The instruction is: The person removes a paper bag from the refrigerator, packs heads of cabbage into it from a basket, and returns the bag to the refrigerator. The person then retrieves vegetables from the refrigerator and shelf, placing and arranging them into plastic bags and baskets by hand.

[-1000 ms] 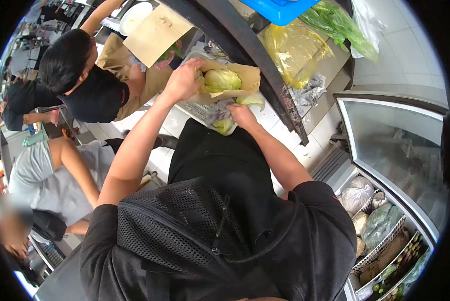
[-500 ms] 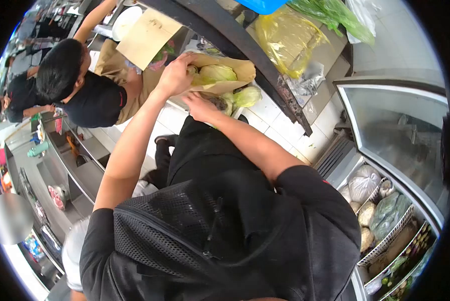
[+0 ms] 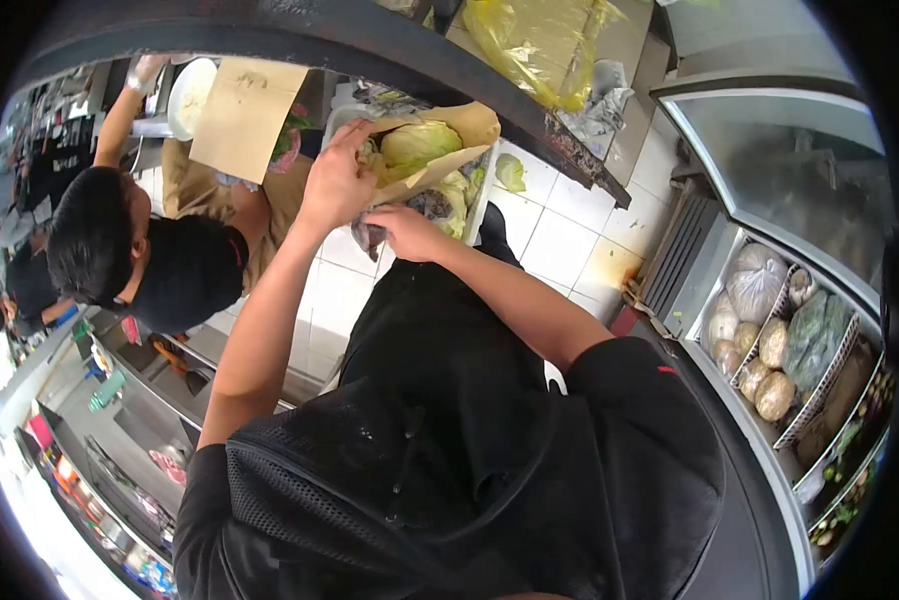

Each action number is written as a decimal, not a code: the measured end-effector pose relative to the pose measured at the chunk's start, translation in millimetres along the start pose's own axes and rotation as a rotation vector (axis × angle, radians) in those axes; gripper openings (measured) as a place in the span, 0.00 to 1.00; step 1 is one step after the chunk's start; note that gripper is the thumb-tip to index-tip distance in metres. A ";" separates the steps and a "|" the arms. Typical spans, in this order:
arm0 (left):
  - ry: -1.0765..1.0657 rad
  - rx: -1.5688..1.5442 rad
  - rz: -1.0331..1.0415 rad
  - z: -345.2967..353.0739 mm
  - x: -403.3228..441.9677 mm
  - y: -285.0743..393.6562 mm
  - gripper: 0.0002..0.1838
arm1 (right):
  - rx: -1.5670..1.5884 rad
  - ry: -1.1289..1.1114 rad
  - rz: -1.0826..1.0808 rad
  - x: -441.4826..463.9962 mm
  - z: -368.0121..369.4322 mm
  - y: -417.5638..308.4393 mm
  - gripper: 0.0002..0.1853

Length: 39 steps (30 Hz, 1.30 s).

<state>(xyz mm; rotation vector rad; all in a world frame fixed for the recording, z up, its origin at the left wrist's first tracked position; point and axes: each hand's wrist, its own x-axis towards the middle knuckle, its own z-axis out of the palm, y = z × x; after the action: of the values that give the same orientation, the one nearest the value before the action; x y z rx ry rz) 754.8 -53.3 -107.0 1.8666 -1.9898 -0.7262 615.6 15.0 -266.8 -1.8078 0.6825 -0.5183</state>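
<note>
A sheet of brown paper (image 3: 476, 124) is folded up around a pale green lettuce head (image 3: 419, 147), over a white plastic tub (image 3: 481, 187). More lettuce leaves (image 3: 453, 200), some dark, lie in the tub under the paper. My left hand (image 3: 339, 180) grips the paper's left end, its fingers curled over the edge. Just below it, my right hand (image 3: 407, 232) has its fingers closed at the near corner of the paper; its fingertips are partly hidden. A dark, limp scrap (image 3: 368, 238) hangs beside those fingertips.
A dark metal beam (image 3: 449, 65) crosses above the tub. A loose leaf (image 3: 510, 172) lies on the tiled floor. At right, a fridge door (image 3: 779, 160) stands open above shelves of bagged produce (image 3: 757, 280). A co-worker (image 3: 174, 270) is close on the left, beside another brown sheet (image 3: 247, 120).
The view has shifted, showing more floor and fridge. The brown paper's near side is lower and more of the tub shows. A leaf once against the tub now appears apart from it.
</note>
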 end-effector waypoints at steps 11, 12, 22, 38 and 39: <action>-0.124 -0.060 0.060 -6.3 7.4 1.6 0.32 | -0.508 0.262 -0.034 10.2 46.9 14.7 0.15; -0.113 -0.040 0.054 -7.2 7.4 4.0 0.32 | -0.486 0.238 -0.006 15.2 51.9 20.5 0.17; -0.110 -0.011 0.093 -10.9 4.4 4.7 0.32 | -0.563 0.077 0.523 -28.6 -22.5 67.7 0.39; -0.119 0.049 0.029 -7.5 -6.7 15.6 0.35 | -0.452 0.112 0.607 -44.2 -14.4 61.6 0.42; -0.124 0.053 0.024 -7.1 -4.9 15.7 0.35 | -0.452 0.121 0.607 -44.0 -20.2 58.4 0.42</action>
<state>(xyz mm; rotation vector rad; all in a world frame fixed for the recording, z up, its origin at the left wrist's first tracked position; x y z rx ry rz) 746.2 -49.2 -91.9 1.8650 -2.1232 -0.8080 558.3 15.8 -316.6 -1.8549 1.4589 -0.0615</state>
